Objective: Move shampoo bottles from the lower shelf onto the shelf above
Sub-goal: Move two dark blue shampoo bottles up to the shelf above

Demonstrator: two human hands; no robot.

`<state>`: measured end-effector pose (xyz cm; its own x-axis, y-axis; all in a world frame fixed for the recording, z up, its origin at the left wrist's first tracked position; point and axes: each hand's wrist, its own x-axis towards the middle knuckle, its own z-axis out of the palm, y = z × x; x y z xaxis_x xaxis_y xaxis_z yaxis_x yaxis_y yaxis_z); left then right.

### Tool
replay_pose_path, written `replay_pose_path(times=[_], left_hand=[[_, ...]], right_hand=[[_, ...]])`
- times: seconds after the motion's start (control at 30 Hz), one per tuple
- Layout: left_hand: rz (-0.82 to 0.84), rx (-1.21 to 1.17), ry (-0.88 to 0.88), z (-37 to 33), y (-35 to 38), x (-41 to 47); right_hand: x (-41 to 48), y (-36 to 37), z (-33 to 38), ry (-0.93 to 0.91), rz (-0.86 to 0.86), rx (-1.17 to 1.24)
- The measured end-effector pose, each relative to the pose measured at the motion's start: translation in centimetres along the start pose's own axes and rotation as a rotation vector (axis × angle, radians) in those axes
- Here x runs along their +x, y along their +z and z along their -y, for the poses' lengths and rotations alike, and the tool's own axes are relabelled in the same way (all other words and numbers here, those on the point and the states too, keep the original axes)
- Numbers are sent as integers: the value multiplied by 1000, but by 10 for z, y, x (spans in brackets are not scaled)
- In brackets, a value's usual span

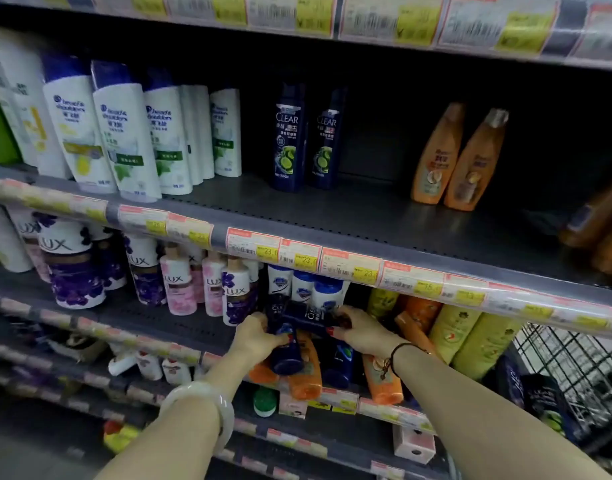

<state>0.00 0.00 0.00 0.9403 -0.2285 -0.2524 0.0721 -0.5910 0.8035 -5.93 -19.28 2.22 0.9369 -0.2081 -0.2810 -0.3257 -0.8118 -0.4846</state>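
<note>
On the lower shelf [179, 329], my left hand [257, 336] grips a dark blue Clear shampoo bottle [285, 355] that hangs cap-down. Beside it, my right hand [361, 329] holds a second dark blue Clear bottle [306, 318] lying sideways between both hands. More dark blue and orange bottles [306, 374] lie tumbled under my hands. The shelf above [332, 213] carries two upright Clear bottles [304, 140] in the middle and two orange bottles [460, 161] to the right, with bare shelf between them.
White Head & Shoulders bottles [124, 129] fill the upper shelf's left. Lux bottles [179, 282] stand left of my hands, yellow-green bottles [470, 337] to the right. A wire cart [574, 372] stands at the far right. Price-tag rails [332, 261] edge each shelf.
</note>
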Motion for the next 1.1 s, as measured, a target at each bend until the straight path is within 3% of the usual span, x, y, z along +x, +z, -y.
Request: replay_pose_path(times=[0.73, 1.1], left_hand=[[-33, -197, -201, -12, 16, -2], [-18, -492, -199, -3, 25, -6]], right_hand=[[-9, 11, 3, 42, -25, 256], [-10, 12, 5, 76, 1, 387]])
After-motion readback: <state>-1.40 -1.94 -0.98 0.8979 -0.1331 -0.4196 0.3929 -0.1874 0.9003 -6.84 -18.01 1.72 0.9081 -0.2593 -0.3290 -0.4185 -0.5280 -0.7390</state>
